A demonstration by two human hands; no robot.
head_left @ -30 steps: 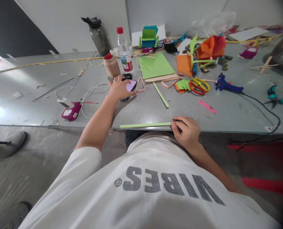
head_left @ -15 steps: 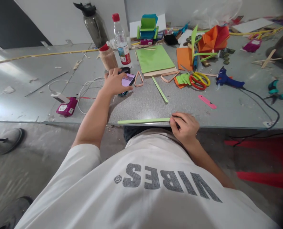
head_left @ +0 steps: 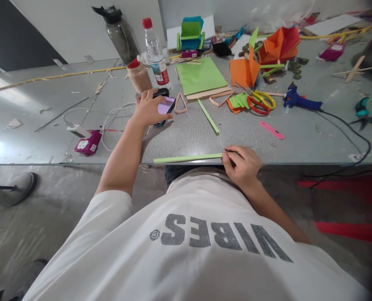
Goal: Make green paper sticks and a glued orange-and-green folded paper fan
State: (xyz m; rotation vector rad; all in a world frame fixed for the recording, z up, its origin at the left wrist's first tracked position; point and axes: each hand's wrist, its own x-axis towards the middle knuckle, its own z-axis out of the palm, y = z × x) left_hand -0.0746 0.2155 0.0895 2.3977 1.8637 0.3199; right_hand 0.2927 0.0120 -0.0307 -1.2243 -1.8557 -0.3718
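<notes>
My left hand (head_left: 147, 109) rests over a phone (head_left: 166, 106) with a lit screen, its fingers spread, thumb at the near edge. Beside it lies a small wooden triangle (head_left: 180, 103). My right hand (head_left: 242, 164) is closed at the table's front edge, pinching the right end of a long light green strip (head_left: 188, 158). A shorter green strip (head_left: 208, 116) lies between the hands, pointing at a green sheet (head_left: 201, 76). Right of it are another wooden loop (head_left: 221, 97) and small green and orange paper pieces (head_left: 239, 101).
Scissors (head_left: 261, 102), a blue glue gun (head_left: 301, 100) with a cable, a pink cutter (head_left: 272, 130) and pliers (head_left: 365, 115) lie right. Bottles (head_left: 156, 58) and a jar (head_left: 139, 76) stand behind my left hand. A purple box (head_left: 88, 143) with a charger sits left.
The view has shifted slightly. At the back right, the green strips by the orange paper appear moved, and an orange flap now stands up. Both hands keep their places.
</notes>
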